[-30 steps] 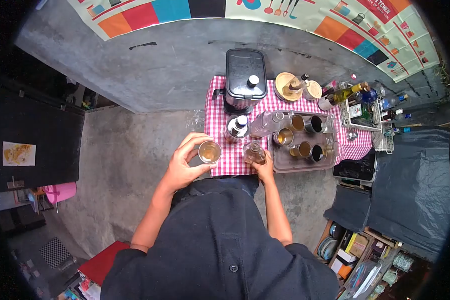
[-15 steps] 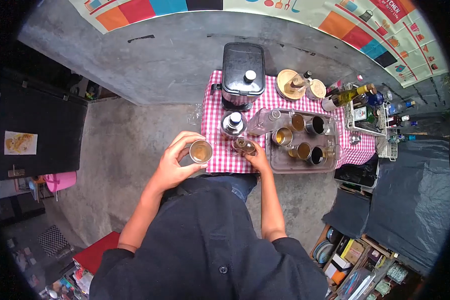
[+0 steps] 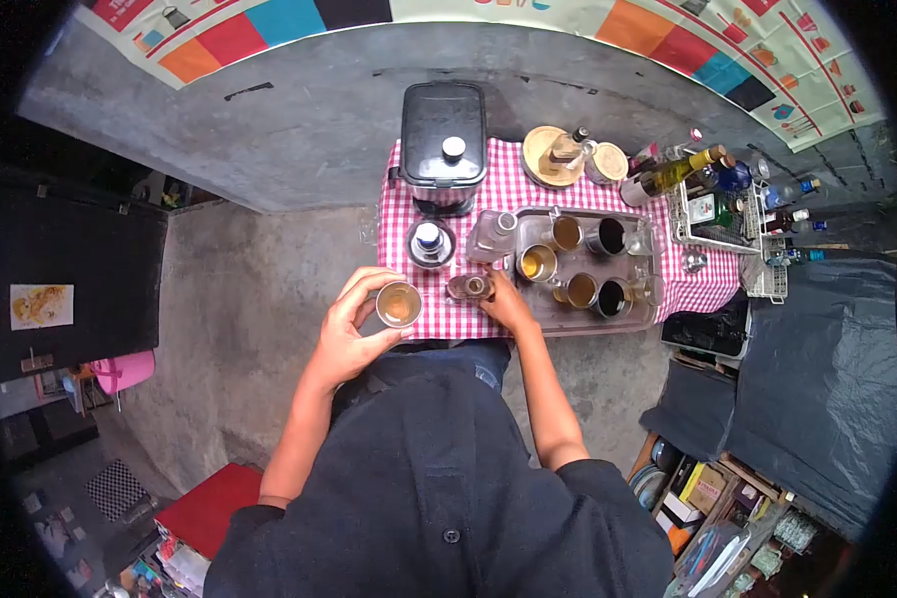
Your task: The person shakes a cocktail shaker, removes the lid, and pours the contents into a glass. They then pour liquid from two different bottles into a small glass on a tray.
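My left hand (image 3: 352, 327) is closed round a cup (image 3: 400, 303) with some light brown liquid in it, over the left edge of the checked tablecloth. In my right hand (image 3: 509, 304) is a small clear glass bottle (image 3: 462, 288), gripped from its right side near the table's front. Behind these stand a bottle with a white and blue cap (image 3: 430, 242) and a square clear bottle (image 3: 491, 237). To the right, a brown tray (image 3: 553, 317) bears several cups, among them a cup of amber liquid (image 3: 537, 263) and a dark cup (image 3: 614, 298).
A black lidded bin (image 3: 445, 130) stands at the back left of the table. Behind the tray are a round wooden board (image 3: 541, 143) with a bottle on it and a wooden lid (image 3: 608, 161). A white wire basket (image 3: 680, 214) of bottles sits at right.
The table and its things have slid left in view as my head turned. Both hands keep their hold; the small bottle sits slightly farther left in view, its angle changed.
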The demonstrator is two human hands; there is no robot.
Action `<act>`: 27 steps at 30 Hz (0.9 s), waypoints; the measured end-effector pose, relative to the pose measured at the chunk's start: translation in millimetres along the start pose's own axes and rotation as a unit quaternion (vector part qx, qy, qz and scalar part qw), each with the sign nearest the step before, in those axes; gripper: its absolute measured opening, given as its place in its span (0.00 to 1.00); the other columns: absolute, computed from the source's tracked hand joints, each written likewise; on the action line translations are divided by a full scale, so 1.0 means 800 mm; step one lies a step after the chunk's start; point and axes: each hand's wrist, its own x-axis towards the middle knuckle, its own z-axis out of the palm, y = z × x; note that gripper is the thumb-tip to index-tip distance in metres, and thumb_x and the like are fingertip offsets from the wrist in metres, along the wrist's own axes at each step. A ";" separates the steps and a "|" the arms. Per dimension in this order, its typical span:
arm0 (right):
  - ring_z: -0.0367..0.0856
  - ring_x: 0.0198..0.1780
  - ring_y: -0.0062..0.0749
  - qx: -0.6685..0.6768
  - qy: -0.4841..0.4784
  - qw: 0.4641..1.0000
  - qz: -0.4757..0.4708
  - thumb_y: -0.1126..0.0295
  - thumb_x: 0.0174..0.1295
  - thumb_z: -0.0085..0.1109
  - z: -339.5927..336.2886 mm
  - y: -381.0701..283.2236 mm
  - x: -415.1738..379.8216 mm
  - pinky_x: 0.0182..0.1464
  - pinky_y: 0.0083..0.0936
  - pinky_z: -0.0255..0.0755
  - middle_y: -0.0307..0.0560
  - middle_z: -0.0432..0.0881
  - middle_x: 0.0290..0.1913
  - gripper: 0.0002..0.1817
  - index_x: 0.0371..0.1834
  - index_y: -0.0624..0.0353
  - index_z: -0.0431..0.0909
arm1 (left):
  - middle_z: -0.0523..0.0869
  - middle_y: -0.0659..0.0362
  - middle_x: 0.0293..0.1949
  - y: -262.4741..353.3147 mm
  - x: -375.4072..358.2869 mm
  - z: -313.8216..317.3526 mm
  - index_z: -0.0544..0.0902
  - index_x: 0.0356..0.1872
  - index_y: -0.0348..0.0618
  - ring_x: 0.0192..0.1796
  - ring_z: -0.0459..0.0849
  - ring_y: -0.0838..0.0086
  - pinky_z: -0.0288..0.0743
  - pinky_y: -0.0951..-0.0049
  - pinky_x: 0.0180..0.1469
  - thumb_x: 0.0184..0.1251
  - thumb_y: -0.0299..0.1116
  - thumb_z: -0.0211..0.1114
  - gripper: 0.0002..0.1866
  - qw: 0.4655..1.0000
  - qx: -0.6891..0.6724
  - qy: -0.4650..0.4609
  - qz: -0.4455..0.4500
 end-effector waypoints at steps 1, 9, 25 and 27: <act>0.72 0.65 0.55 -0.012 -0.023 1.000 0.000 0.71 0.51 0.69 -0.009 -0.004 -0.002 0.65 0.38 0.69 0.63 0.71 0.64 0.41 0.70 0.65 0.63 | 0.73 0.56 0.58 0.002 0.001 0.008 0.77 0.58 0.35 0.63 0.75 0.70 0.70 0.69 0.67 0.48 0.18 0.74 0.31 1.000 -0.005 0.009 -0.003; 0.70 0.67 0.56 -0.018 -0.115 0.993 -0.010 0.68 0.55 0.68 -0.140 -0.031 -0.070 0.66 0.39 0.68 0.63 0.69 0.66 0.41 0.71 0.65 0.60 | 0.74 0.57 0.57 0.009 0.019 0.081 0.76 0.58 0.34 0.62 0.76 0.70 0.69 0.69 0.67 0.47 0.19 0.76 0.32 1.000 -0.014 0.014 0.008; 0.63 0.73 0.53 -0.164 -0.134 0.977 -0.001 0.64 0.41 0.81 -0.298 0.088 -0.077 0.73 0.41 0.62 0.59 0.58 0.76 0.62 0.78 0.59 0.47 | 0.77 0.57 0.55 -0.088 0.089 0.237 0.75 0.59 0.37 0.59 0.79 0.73 0.76 0.71 0.62 0.54 0.21 0.74 0.29 0.995 0.059 -0.028 -0.070; 0.64 0.73 0.53 -0.249 -0.160 0.955 -0.012 0.63 0.41 0.81 -0.299 0.089 -0.077 0.72 0.44 0.63 0.58 0.59 0.76 0.62 0.79 0.56 0.46 | 0.79 0.59 0.54 -0.111 0.094 0.247 0.75 0.59 0.38 0.57 0.80 0.73 0.76 0.72 0.59 0.55 0.24 0.75 0.29 0.995 0.075 -0.016 -0.063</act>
